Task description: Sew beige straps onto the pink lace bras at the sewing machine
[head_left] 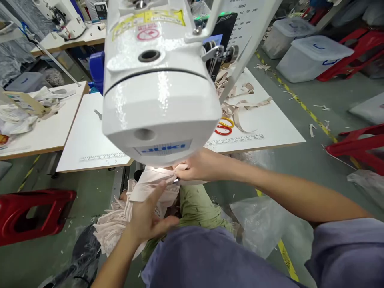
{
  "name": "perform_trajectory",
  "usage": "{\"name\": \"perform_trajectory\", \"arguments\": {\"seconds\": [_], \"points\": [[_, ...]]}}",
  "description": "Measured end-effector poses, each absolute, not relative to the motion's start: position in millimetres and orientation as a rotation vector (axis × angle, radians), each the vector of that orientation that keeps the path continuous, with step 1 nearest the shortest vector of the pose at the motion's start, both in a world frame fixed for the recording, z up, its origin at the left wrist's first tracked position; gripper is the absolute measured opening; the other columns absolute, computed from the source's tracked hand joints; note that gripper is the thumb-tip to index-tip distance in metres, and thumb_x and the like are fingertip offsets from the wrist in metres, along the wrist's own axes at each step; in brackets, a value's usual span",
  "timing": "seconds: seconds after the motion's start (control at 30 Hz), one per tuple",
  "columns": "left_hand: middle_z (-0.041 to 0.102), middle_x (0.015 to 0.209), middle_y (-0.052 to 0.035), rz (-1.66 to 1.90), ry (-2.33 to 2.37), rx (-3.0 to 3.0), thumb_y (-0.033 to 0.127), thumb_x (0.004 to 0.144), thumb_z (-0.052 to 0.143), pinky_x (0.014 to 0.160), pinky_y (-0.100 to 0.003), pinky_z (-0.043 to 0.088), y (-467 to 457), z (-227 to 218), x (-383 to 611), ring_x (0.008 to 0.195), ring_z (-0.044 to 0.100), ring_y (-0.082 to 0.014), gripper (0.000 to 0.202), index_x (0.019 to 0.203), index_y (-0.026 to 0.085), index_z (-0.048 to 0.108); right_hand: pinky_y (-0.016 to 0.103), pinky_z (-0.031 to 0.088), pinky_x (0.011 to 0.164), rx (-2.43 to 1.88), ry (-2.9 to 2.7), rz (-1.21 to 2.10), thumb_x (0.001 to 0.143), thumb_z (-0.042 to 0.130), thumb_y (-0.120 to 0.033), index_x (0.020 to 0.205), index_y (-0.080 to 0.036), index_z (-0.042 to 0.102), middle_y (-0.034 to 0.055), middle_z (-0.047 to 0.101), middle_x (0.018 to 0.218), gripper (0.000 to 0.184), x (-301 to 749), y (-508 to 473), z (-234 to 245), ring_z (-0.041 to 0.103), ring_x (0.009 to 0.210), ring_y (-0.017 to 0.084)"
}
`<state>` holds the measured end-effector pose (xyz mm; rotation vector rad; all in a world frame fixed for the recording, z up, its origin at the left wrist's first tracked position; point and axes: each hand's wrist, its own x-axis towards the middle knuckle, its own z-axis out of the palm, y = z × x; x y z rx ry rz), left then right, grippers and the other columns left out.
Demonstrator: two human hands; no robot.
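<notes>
A pale pink fabric piece [150, 182] hangs at the front of a white sewing machine [162, 108], under its rounded head. My left hand [147, 220] lies on this cloth with its fingers stretched and thumb apart. Close under the machine head, my right hand [195, 166] pinches the upper edge of the fabric; its fingertips are partly hidden. A small shiny dark part [176, 181] shows just below those fingers, too small to name. More ruffled, lace-edged cloth [112, 224] bunches to the left, over my lap. The needle area is hidden behind the machine head.
On the white table [279, 130] lie scissors with red and yellow handles [223, 127] and beige strips [240, 105]. A ruler strip [103, 157] runs along the table's front edge. Red stools [36, 214], lidded plastic bins [313, 58] and clear plastic bags [258, 222] stand or lie around.
</notes>
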<state>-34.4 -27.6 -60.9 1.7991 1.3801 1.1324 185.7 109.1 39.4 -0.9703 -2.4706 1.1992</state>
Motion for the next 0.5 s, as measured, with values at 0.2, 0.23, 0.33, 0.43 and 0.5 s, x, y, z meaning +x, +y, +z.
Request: {"name": "perform_trajectory", "arguments": {"seconds": [0.2, 0.23, 0.33, 0.43, 0.5], "points": [[0.072, 0.121, -0.0121, 0.546, 1.350, 2.475, 0.041, 0.083, 0.075, 0.107, -0.040, 0.045, 13, -70, -56, 0.114, 0.064, -0.0322, 0.055, 0.135, 0.026, 0.064, 0.027, 0.026, 0.056, -0.976, -2.602, 1.016, 0.078, 0.052, -0.016, 0.063, -0.017, 0.060, -0.0005, 0.050, 0.053, 0.017, 181, 107, 40, 0.039, 0.055, 0.012], [0.072, 0.120, -0.0118, 0.512, 1.365, 2.488, 0.041, 0.083, 0.075, 0.104, -0.039, 0.047, 15, -72, -57, 0.111, 0.065, -0.0318, 0.054, 0.134, 0.026, 0.065, 0.028, 0.026, 0.056, -0.971, -2.605, 1.010, 0.078, 0.052, -0.016, 0.064, -0.017, 0.060, -0.0007, 0.050, 0.053, 0.016, 181, 106, 41, 0.038, 0.055, 0.012], [0.074, 0.115, -0.0103, 0.514, 1.412, 2.499, 0.040, 0.081, 0.076, 0.099, -0.036, 0.049, 19, -75, -61, 0.105, 0.067, -0.0311, 0.051, 0.130, 0.029, 0.068, 0.028, 0.027, 0.056, -0.968, -2.611, 1.032, 0.079, 0.053, -0.014, 0.064, -0.017, 0.061, -0.0012, 0.051, 0.054, 0.018, 182, 107, 40, 0.039, 0.055, 0.012], [0.073, 0.119, -0.0082, 0.599, 1.406, 2.460, 0.036, 0.080, 0.077, 0.101, -0.035, 0.048, 17, -71, -57, 0.110, 0.066, -0.0314, 0.054, 0.133, 0.033, 0.065, 0.027, 0.034, 0.061, -0.956, -2.539, 1.017, 0.083, 0.056, -0.015, 0.073, -0.018, 0.068, 0.0009, 0.061, 0.066, 0.015, 186, 105, 29, 0.050, 0.063, 0.014], [0.073, 0.119, -0.0071, 0.634, 1.406, 2.397, 0.033, 0.081, 0.076, 0.101, -0.035, 0.047, 14, -66, -51, 0.110, 0.066, -0.0311, 0.059, 0.138, 0.035, 0.060, 0.028, 0.041, 0.070, -0.925, -2.448, 0.932, 0.087, 0.059, -0.021, 0.093, -0.019, 0.072, 0.0050, 0.068, 0.089, 0.014, 191, 102, 15, 0.060, 0.081, 0.019]]}}
